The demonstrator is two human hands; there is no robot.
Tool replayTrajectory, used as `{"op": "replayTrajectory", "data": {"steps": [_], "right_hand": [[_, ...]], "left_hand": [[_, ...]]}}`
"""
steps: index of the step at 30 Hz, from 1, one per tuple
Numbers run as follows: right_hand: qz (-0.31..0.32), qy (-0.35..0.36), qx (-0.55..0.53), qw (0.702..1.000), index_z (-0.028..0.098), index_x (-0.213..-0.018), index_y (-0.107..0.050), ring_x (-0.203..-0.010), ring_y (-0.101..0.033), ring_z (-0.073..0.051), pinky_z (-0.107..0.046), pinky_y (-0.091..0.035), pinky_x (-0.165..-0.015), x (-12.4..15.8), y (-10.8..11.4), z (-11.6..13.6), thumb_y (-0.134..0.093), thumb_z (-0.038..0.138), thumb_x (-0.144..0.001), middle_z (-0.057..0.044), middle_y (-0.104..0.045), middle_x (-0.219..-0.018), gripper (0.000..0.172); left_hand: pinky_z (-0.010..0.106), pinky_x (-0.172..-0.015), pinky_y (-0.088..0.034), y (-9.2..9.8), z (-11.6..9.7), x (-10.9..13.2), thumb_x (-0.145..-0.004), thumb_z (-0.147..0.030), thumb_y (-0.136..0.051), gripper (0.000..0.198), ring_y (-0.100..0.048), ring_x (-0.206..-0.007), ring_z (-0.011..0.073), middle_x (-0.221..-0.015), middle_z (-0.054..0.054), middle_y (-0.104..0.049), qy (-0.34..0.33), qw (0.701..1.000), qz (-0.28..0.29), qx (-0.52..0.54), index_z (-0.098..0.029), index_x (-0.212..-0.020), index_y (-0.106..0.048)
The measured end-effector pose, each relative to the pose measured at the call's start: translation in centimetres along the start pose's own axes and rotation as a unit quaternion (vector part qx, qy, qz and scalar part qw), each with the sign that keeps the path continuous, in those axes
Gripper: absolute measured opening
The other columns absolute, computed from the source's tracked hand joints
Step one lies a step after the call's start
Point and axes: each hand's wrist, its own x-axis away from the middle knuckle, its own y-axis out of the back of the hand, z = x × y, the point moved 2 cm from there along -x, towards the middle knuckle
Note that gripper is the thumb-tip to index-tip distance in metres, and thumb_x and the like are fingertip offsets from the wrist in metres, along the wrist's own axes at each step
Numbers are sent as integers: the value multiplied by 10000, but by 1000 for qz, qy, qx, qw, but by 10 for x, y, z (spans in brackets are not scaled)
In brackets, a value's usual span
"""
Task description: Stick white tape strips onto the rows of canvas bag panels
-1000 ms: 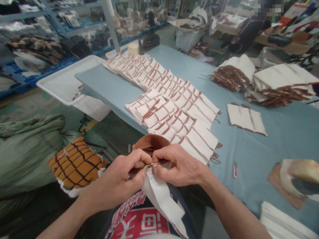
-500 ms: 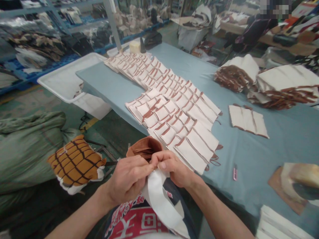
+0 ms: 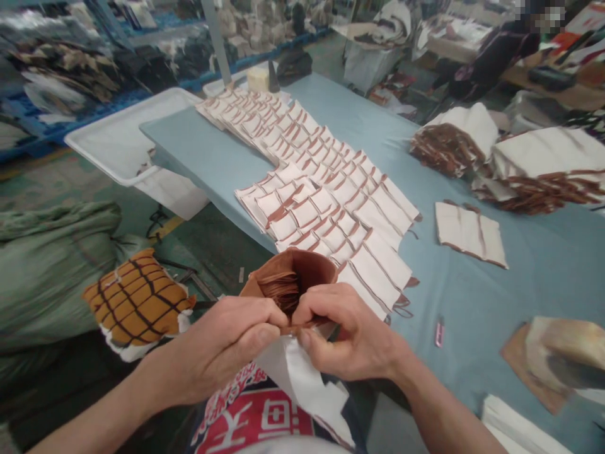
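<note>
Left grip: my left grip [image 3: 236, 340] is closed in a pinch on the brown top edge of a white cloth piece [image 3: 305, 381]
Right grip: my right grip [image 3: 347, 328] pinches that same edge just beside the left
Cloth: off the table's near edge, hanging from both grips in front of a dark apron [image 3: 255, 416] with red and white print
Pouch: right beyond my fingers, a brown pouch [image 3: 319, 268] gapes, with brown strips [image 3: 278, 287] inside
Table: a blue table [image 3: 350, 113] carries overlapping rows of white panels [image 3: 321, 164], from its left end to the near edge
Pink tool: a small pink tool [image 3: 439, 333] lies toward the near edge, right of the rows
Single panel: a lone panel [image 3: 470, 233] lies between the rows and the piled panels [image 3: 548, 151] at the far edge
Bin: a white bin [image 3: 113, 142] stands beside the table's near left corner
</note>
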Motion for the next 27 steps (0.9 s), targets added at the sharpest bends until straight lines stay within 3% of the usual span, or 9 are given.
{"op": "replayTrajectory", "data": {"steps": [2, 6, 10, 13, 15, 18, 21, 24, 27], "right_hand": [[4, 12, 37, 999, 201, -714, -562, -530, -429, -79, -220, -335, -551, 0, 2, -1, -548, 102, -770, 55, -538, -609, 114], [12, 31, 88, 996, 208, -755, -588, -545, -494, -105, -243, -346, -549, 4, 2, -4, -535, 102, -801, 37, -591, -613, 127], [20, 67, 91, 993, 210, -785, -581, -567, -499, -121, -271, -331, -559, 5, 2, -5, -535, 122, -858, 32, -611, -625, 123], [34, 73, 97, 992, 214, -806, -567, -580, -495, -128, -286, -333, -587, 4, 5, -5, -518, 147, -923, 25, -622, -647, 143], [49, 75, 110, 990, 217, -820, -566, -585, -494, -133, -295, -338, -605, 2, 7, -5, -512, 176, -958, 18, -628, -656, 154], [56, 85, 146, 984, 220, -798, -561, -580, -476, -144, -317, -335, -612, 1, 10, -3, -513, 218, -983, 10, -630, -647, 192], [48, 95, 178, 978, 217, -786, -575, -595, -487, -149, -320, -335, -601, 2, 9, -7, -533, 220, -990, 2, -648, -657, 208], [59, 136, 177, 973, 222, -796, -600, -551, -463, -135, -303, -331, -562, 9, 1, -23, -548, 224, -1007, 17, -633, -616, 218], [108, 157, 139, 972, 245, -770, -628, -463, -408, -124, -282, -325, -502, 17, -9, -46, -536, 280, -1030, 48, -542, -504, 278]], "left_hand": [[228, -623, -428, 0, -1, -4, -1077, -218, -387, 280, -604, -644, 112, -737, -41, -637, -11, 999, 24, -46, -213, -858, -562], [262, -582, -364, -2, 1, -6, -1082, -196, -369, 327, -530, -600, 117, -688, -39, -561, -49, 990, 18, -130, -207, -791, -517], [227, -607, -357, 2, 4, -7, -1083, -407, -448, 352, -524, -609, 88, -683, -77, -533, 11, 998, 59, -29, -218, -787, -483], [245, -608, -347, 3, 4, -11, -1091, -537, -298, 488, -474, -596, 105, -669, -72, -502, 48, 997, 66, 17, -219, -750, -442], [267, -613, -338, -1, 3, -15, -1103, -514, -205, 522, -455, -599, 121, -659, -60, -490, 71, 996, 60, 13, -220, -724, -410], [290, -608, -319, -10, 2, -17, -1088, -552, -251, 528, -448, -610, 135, -652, -49, -488, 117, 992, 55, -7, -221, -704, -400], [286, -599, -333, -21, 1, -16, -1067, -585, -271, 534, -461, -619, 137, -654, -44, -476, 177, 980, 71, 52, -222, -699, -403], [283, -521, -318, -33, 4, -11, -1033, -550, -391, 486, -454, -584, 132, -635, -41, -467, 224, 963, 95, 112, -223, -676, -424], [292, -438, -309, -42, 8, -4, -985, -523, -522, 452, -454, -498, 140, -577, -35, -463, 233, 964, 89, 96, -236, -636, -509]]}}
